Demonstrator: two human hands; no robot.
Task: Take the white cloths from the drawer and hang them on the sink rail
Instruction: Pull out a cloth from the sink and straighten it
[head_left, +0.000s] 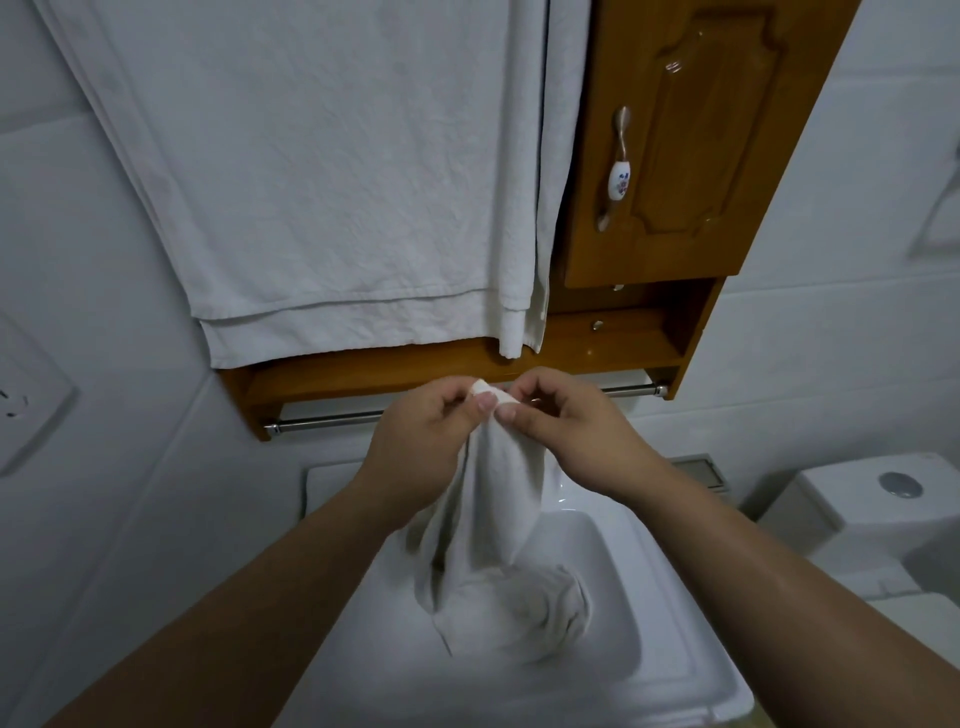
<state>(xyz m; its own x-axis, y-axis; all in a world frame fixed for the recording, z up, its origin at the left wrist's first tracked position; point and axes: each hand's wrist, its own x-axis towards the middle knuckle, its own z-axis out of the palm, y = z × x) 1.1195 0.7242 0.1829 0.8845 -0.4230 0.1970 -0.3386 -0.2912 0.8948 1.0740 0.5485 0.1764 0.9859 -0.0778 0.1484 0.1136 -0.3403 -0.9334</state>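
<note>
A white cloth (493, 525) hangs bunched from both my hands over the sink (649, 639). My left hand (421, 447) and my right hand (566, 431) pinch its top edge side by side, thumbs nearly touching. Its lower end sags into the basin. Just behind my hands runs the chrome rail (332, 422) under the wooden cabinet (670, 156); its middle is hidden by my hands. The small wooden drawer (602, 327) under the cabinet door is shut.
A large white towel (332, 197) and a narrow one (545, 208) hang above, covering the left of the cabinet. A wall socket (26, 395) is at the left. A toilet cistern (878, 499) stands at the right, beside the sink.
</note>
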